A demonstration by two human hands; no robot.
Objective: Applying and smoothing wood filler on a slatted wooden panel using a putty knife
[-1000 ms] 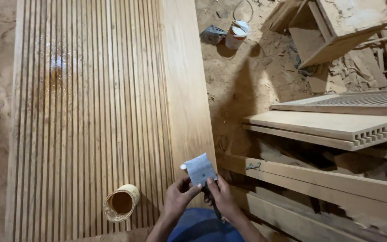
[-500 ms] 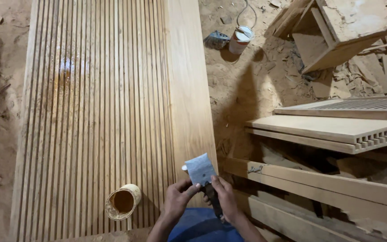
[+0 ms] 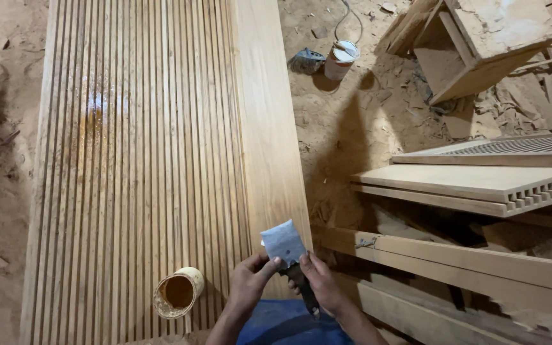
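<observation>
Item, near edge of the work: a scraper (image 3: 287, 250), broad grey metal blade on a dark handle, held over the plain margin of the fluted wooden panel (image 3: 142, 160); right hand (image 3: 322, 287) clenched round the handle, left hand (image 3: 248, 285) pinching the blade's lower corner with thumb and fingertips. Risk, as I judge it: fingers that close to a thin steel edge could be nicked if the blade slips, and a corner dropped onto the soft timber would score it. Item: small open tin (image 3: 177, 292), cylindrical, crusted outside, amber-brown liquid within, standing on the ridges just left of the hands; a nudge from the left wrist could tip it into the grooves. Panel itself: long, pale oak-coloured, close parallel ribs, one wet glossy patch toward the far end that sawdust could foul. Surroundings: floor (image 3: 346, 128) thick with loose sawdust; a second, paper-labelled tin (image 3: 340, 59) beside a dark bundle; stacked slotted boards (image 3: 467, 185) and an upturned stool (image 3: 480, 45) to the right.
</observation>
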